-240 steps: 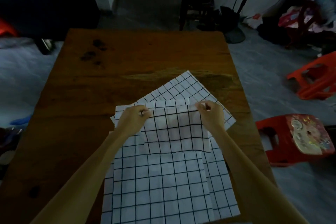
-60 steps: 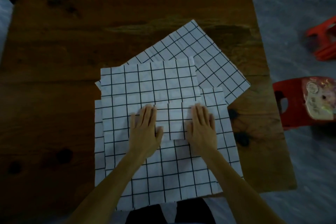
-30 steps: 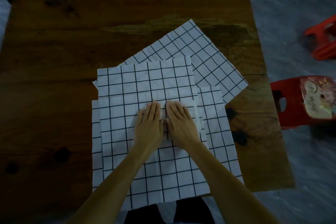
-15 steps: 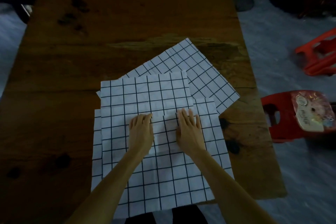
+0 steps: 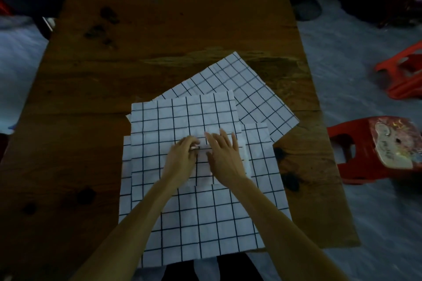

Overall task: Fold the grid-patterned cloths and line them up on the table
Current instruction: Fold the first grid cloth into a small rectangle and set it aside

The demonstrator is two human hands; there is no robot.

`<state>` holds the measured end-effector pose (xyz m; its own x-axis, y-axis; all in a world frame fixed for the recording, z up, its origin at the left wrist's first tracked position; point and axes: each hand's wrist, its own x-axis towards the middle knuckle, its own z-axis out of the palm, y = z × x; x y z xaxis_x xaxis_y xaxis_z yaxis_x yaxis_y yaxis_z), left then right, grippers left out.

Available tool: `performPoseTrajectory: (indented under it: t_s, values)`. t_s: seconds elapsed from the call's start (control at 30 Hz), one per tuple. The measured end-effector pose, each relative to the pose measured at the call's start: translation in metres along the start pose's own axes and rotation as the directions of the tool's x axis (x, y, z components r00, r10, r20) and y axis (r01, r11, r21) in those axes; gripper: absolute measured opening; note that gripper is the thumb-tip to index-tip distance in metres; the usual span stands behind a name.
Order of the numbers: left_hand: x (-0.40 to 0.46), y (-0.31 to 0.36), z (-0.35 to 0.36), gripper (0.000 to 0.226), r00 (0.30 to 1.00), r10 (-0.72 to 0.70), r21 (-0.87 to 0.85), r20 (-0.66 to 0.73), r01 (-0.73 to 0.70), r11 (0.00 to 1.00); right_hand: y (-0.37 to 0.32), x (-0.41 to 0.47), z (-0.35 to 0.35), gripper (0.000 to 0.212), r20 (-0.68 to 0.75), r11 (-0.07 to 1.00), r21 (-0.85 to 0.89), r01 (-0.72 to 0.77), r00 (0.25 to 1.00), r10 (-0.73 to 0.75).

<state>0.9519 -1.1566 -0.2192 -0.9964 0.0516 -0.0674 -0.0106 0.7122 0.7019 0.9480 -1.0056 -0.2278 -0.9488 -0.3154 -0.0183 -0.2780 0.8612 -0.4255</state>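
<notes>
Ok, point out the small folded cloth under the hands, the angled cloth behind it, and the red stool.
small folded cloth (image 5: 204, 172), head view, bare strip between the wrists.
angled cloth (image 5: 246, 89), head view, its middle.
red stool (image 5: 356, 162), head view, red side wall.

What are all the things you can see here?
wooden table: one, brown, fills the middle of the view.
grid-patterned cloths: several, exact count unclear, white with black lines, overlapping on the table's near half.
small folded cloth: one, white grid, on top of the pile under the hands.
red stools: two, on the floor to the right, one near, one farther.
fan base: one, dark, floor beyond the table.
left hand: fingers curled, pinching the folded cloth.
right hand: flat, pressing it.
</notes>
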Motion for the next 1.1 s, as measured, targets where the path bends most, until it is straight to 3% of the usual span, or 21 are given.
performPoseTrajectory:
  t_s: [0.1,0.2,0.3,0.43,0.53,0.67,0.77,1.0,1.1]
  values:
    - [0.005,0.032,-0.027,0.021,0.999,0.007,-0.1,-0.05,-0.012,0.995,-0.019,0.015,-0.032,0.049,-0.06,0.998,0.026,0.059,0.997,-0.057]
    - [0.011,0.063,-0.065,0.026,0.99,-0.025,-0.169,-0.137,0.002,0.986,-0.038,0.027,-0.075,0.012,-0.094,0.967,0.255,0.007,0.995,0.017]
    - [0.011,0.08,-0.103,0.028,0.982,-0.063,-0.245,-0.179,0.017,0.969,-0.046,0.034,-0.116,0.014,-0.062,0.877,0.459,-0.14,0.98,0.189]
    - [0.004,0.1,-0.13,0.02,0.971,-0.087,-0.438,-0.222,-0.02,0.899,-0.052,0.032,-0.163,0.025,-0.07,0.745,0.656,-0.121,0.973,0.22]
    - [0.003,0.118,-0.129,0.026,0.969,-0.137,-0.519,-0.205,0.011,0.855,-0.051,0.027,-0.183,0.02,-0.053,0.605,0.79,-0.096,0.973,0.223]
    - [0.002,0.141,-0.122,0.018,0.954,-0.043,-0.477,-0.296,-0.109,0.872,-0.046,0.016,-0.197,0.015,-0.032,0.509,0.857,-0.084,0.976,0.216]
    - [-0.001,0.153,-0.118,0.019,0.943,0.016,-0.446,-0.333,-0.173,0.878,-0.042,0.007,-0.206,0.027,-0.074,0.464,0.885,-0.033,0.975,0.21]
    - [-0.007,0.165,-0.105,0.026,0.929,0.053,-0.398,-0.367,-0.208,0.894,-0.034,-0.007,-0.217,0.021,-0.167,0.471,0.881,0.041,0.959,0.228]
    - [-0.011,0.171,-0.103,0.017,0.909,0.073,-0.379,-0.41,-0.243,0.893,-0.028,-0.01,-0.219,0.024,-0.169,0.462,0.886,0.046,0.959,0.228]
